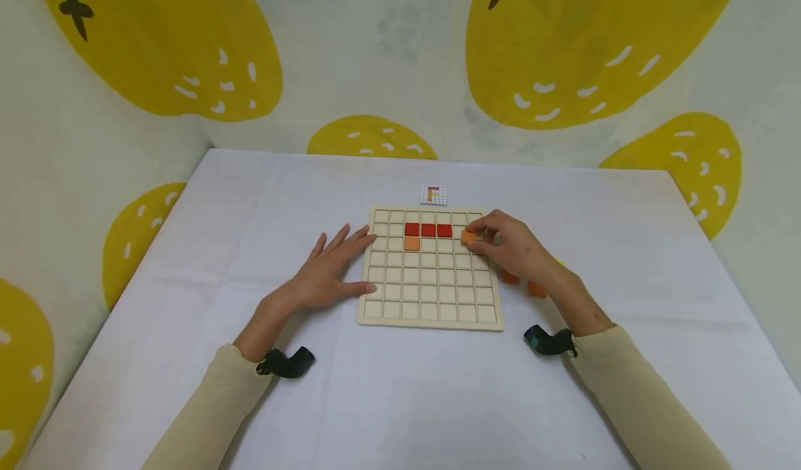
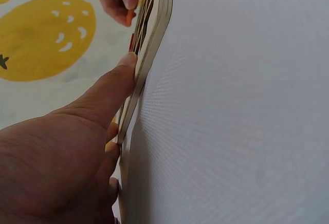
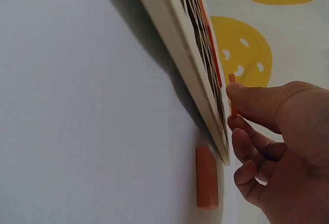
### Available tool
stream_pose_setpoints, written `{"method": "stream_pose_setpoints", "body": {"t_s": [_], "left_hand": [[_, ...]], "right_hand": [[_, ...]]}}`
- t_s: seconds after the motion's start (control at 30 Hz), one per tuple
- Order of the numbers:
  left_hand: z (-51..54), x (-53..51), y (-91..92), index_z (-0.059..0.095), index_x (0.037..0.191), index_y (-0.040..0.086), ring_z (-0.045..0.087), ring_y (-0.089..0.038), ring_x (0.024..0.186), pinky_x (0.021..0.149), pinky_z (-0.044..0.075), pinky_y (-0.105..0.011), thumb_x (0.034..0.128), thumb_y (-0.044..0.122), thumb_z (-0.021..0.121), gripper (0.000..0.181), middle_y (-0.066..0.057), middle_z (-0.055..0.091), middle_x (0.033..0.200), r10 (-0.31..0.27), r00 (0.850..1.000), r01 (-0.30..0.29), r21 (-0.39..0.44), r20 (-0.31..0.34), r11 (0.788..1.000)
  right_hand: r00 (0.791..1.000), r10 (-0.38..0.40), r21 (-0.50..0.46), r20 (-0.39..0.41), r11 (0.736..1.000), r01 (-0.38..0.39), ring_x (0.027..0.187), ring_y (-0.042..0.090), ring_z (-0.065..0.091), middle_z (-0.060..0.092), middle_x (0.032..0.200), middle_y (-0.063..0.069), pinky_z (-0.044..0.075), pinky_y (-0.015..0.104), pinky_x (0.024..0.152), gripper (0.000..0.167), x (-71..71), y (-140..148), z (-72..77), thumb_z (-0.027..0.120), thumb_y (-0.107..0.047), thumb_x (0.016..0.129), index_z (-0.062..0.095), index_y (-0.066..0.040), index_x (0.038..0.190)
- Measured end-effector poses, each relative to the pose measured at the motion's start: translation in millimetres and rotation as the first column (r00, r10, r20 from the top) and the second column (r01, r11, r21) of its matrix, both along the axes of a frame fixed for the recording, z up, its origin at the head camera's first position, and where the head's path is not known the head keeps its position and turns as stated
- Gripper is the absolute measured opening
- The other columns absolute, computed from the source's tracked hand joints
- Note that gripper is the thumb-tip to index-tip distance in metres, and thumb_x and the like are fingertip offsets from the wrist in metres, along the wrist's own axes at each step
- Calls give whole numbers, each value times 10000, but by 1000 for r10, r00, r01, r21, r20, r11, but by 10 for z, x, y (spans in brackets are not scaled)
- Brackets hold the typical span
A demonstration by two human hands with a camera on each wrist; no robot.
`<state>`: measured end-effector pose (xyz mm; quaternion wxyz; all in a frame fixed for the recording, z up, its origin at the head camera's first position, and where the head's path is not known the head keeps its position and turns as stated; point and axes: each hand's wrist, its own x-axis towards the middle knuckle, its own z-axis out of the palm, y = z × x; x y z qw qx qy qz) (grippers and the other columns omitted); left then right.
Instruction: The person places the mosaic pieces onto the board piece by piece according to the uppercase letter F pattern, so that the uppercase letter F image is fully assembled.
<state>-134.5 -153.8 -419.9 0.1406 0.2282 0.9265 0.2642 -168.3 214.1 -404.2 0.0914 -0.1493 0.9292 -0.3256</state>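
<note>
A wooden grid board (image 1: 429, 310) lies on the white cloth. In its upper part, a row of three red tiles (image 1: 428, 230) has an orange tile (image 1: 411, 243) directly below the leftmost one. My left hand (image 1: 325, 272) rests with spread fingers on the board's left edge; in the left wrist view the thumb of that hand (image 2: 67, 136) touches the rim. Between thumb and fingertips, my right hand (image 1: 516, 247) pinches another orange tile (image 1: 468, 236) over the board's upper right; the right wrist view shows this tile (image 3: 233, 95) held on edge by the hand (image 3: 293, 131).
A small pattern card (image 1: 433, 195) lies just beyond the board's far edge. Right of the board, partly under my right forearm, are orange tiles (image 1: 537, 289), a red-orange one (image 1: 510, 277) and a bit of yellow (image 1: 560, 263). A patterned wall stands behind the table.
</note>
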Motion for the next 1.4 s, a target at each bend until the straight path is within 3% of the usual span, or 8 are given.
{"method": "stream_pose_setpoints", "body": {"t_s": [0.43, 0.77, 1.4], "left_hand": [[-6, -2, -8, 274, 1665, 243, 20, -310, 1663, 1305, -44, -641, 927, 496, 757, 918, 21, 173, 1770, -4, 1000, 4, 7, -3, 1000], [-9, 6, -1, 282, 1662, 234, 21, -309, 1662, 1305, -42, -641, 927, 495, 757, 914, 13, 180, 1769, -3, 1000, 3, 18, 0, 1000], [-3, -3, 9, 264, 1667, 243, 12, -301, 1663, 1308, -51, -632, 929, 493, 755, 921, 18, 165, 1772, -1, 1000, 1, -6, 3, 1000]], "right_hand": [[999, 38, -27, 6, 999, -38, 964, 226, 562, 625, 1098, 73, 463, 329, 825, 323, 3, -154, 8, 735, -223, 988, 723, -90, 1282], [997, 62, -59, 42, 996, -59, 1042, 238, 538, 627, 1157, 71, 476, 373, 914, 292, 34, -262, 2, 726, -219, 994, 732, -98, 1259], [994, 98, -62, 49, 994, -95, 985, 218, 541, 631, 1106, 54, 475, 323, 837, 309, 53, -513, 14, 772, -203, 957, 743, -113, 1251]]}}
